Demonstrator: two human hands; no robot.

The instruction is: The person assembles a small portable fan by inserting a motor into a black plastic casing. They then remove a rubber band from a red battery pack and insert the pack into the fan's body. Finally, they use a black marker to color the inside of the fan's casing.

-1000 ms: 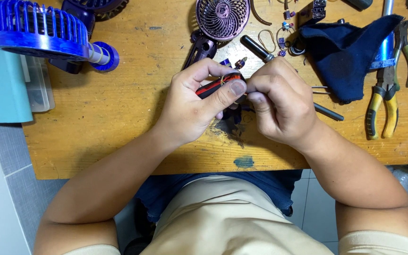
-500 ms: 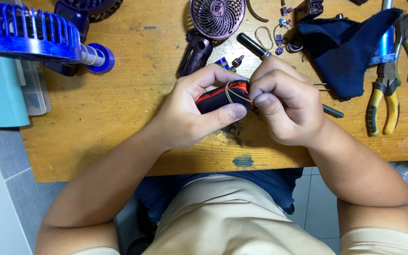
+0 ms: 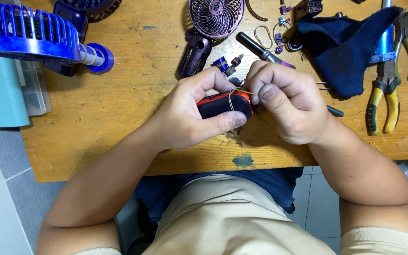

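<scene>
My left hand [image 3: 194, 113] grips a small oblong black case with a red edge [image 3: 223, 104] above the wooden table [image 3: 128, 118]. A thin yellowish rubber band [image 3: 234, 94] runs across the case near its right end. My right hand [image 3: 289, 106] pinches that band between thumb and forefinger, right beside the case. Both hands touch each other over the table's front half.
A blue fan cage on a stand [image 3: 29, 33] lies at the far left. A purple fan grille [image 3: 216, 16], a dark handle shell [image 3: 193, 56], a black screwdriver [image 3: 260, 49], a dark blue cloth [image 3: 345, 45] and yellow-handled pliers [image 3: 383, 99] lie along the back and right.
The case has turned so its black face shows more. The rubber band now lies across its right end, and my right hand has closed tighter on the band.
</scene>
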